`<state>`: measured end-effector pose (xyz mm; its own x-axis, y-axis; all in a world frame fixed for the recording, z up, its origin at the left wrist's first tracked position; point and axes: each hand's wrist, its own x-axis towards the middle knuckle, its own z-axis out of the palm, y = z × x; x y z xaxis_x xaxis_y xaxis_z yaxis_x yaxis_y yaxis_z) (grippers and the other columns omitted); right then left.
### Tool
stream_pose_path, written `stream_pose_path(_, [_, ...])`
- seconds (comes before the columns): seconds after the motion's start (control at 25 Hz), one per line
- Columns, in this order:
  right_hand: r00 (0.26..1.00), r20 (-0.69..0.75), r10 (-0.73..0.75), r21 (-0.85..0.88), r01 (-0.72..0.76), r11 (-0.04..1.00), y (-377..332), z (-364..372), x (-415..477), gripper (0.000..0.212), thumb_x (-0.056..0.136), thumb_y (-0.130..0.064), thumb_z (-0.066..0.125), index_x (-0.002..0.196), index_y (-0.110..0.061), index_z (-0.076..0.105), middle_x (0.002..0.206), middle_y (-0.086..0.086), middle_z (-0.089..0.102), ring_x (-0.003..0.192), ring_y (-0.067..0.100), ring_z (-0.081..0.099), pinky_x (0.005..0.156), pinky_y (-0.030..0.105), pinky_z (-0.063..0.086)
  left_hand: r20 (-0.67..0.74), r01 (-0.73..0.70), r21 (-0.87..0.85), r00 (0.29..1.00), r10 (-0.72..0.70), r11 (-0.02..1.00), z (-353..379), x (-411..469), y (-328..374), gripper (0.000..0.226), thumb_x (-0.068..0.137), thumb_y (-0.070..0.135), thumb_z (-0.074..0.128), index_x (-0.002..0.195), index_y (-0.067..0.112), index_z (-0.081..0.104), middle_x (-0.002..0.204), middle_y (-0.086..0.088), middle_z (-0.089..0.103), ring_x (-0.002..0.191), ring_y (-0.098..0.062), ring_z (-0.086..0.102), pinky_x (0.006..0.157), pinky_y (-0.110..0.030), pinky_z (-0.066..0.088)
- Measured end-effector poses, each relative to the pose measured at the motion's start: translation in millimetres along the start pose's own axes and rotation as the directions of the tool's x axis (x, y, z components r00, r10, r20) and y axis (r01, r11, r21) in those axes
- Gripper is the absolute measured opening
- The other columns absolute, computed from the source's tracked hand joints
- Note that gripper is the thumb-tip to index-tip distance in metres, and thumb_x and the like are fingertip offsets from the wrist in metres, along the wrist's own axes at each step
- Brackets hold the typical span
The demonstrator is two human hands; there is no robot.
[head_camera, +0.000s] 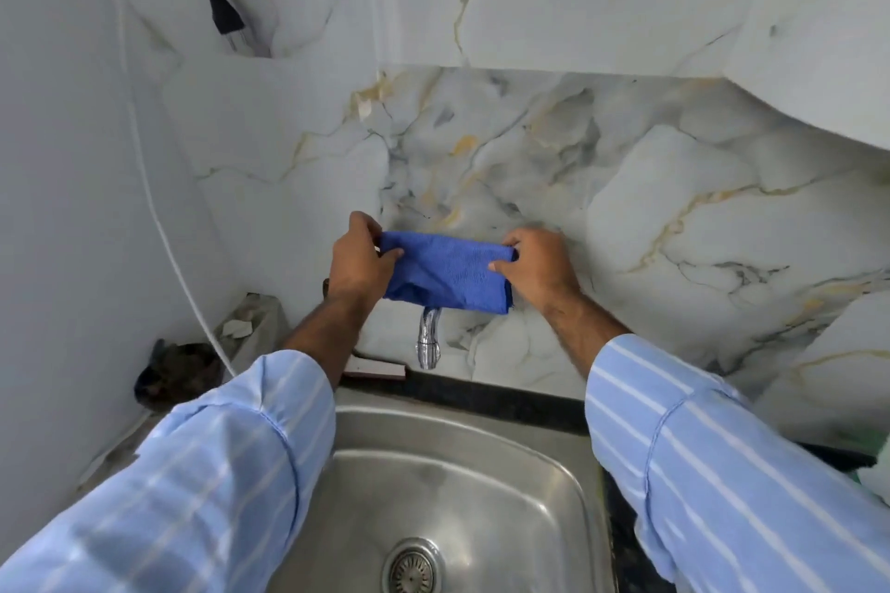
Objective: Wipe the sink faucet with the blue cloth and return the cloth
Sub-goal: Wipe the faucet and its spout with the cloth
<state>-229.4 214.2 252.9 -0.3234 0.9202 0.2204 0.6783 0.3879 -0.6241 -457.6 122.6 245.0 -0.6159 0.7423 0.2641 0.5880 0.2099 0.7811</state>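
Observation:
A blue cloth (445, 272) is stretched flat between both hands, in front of the marble wall. My left hand (359, 262) pinches its left end and my right hand (537, 267) pinches its right end. The cloth covers the upper part of the chrome faucet (428, 339); only the spout shows, hanging just below the cloth's lower edge. Under it lies the steel sink (481, 433) with its round drain (413, 568) at the bottom of the view.
A black plug (224, 14) on a cord hangs on the wall at top left. A white cord (159, 226) runs down the left wall. A dark scrubber (176, 373) lies in the left corner. A dark counter edge (505, 392) runs behind the sink.

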Motion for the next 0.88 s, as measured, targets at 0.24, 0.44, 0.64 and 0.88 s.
stream_pose_path(0.24, [0.994, -0.094, -0.048, -0.193, 0.029, 0.981, 15, 20, 3, 0.028, 0.097, -0.026, 0.082, 0.112, -0.008, 0.068, 0.101, 0.007, 0.071, 0.097, 0.029, 0.072, 0.082, 0.042, 0.060, 0.112, -0.133, 0.303, 0.988, 0.104, 0.944, 30, 7, -15, 0.024, 0.084, 0.019, 0.070, 0.101, 0.010, 0.056, 0.103, -0.010, 0.061, 0.089, -0.030, 0.061, 0.069, -0.034, 0.048])
stream_pose_path(0.44, [0.705, -0.398, -0.587, -0.654, 0.230, 0.721, -3, -8, 4, 0.035, 0.096, -0.042, 0.072, 0.111, -0.010, 0.071, 0.123, 0.011, 0.069, 0.118, 0.037, 0.068, 0.098, 0.047, 0.055, 0.045, -0.199, 0.449, 0.979, 0.201, 0.871, 54, -15, 21, 0.037, 0.092, 0.034, 0.059, 0.102, -0.001, 0.066, 0.110, -0.022, 0.062, 0.099, -0.041, 0.060, 0.080, -0.043, 0.050])
stream_pose_path(0.64, [0.521, -0.249, -0.817, -0.873, 0.245, 0.422, -35, -75, 75, 0.066, 0.105, -0.044, 0.056, 0.161, -0.011, 0.045, 0.173, 0.016, 0.033, 0.161, 0.035, 0.036, 0.129, 0.059, 0.031, 0.351, 0.124, 0.458, 0.885, -0.307, 0.880, 93, -9, 49, 0.042, 0.099, 0.030, 0.056, 0.133, 0.005, 0.059, 0.133, -0.011, 0.061, 0.117, -0.027, 0.060, 0.090, -0.030, 0.052])
stream_pose_path(0.88, [0.430, -0.226, -0.874, -0.923, 0.194, 0.333, -13, -70, 108, 0.073, 0.116, -0.058, 0.033, 0.173, -0.014, 0.025, 0.178, 0.013, 0.020, 0.164, 0.033, 0.029, 0.133, 0.058, 0.015, 0.358, 0.428, 0.171, 0.812, -0.461, 0.887, 114, 10, 37, 0.036, 0.102, 0.015, 0.049, 0.134, -0.001, 0.056, 0.132, -0.016, 0.061, 0.117, -0.029, 0.062, 0.050, -0.006, 0.049])
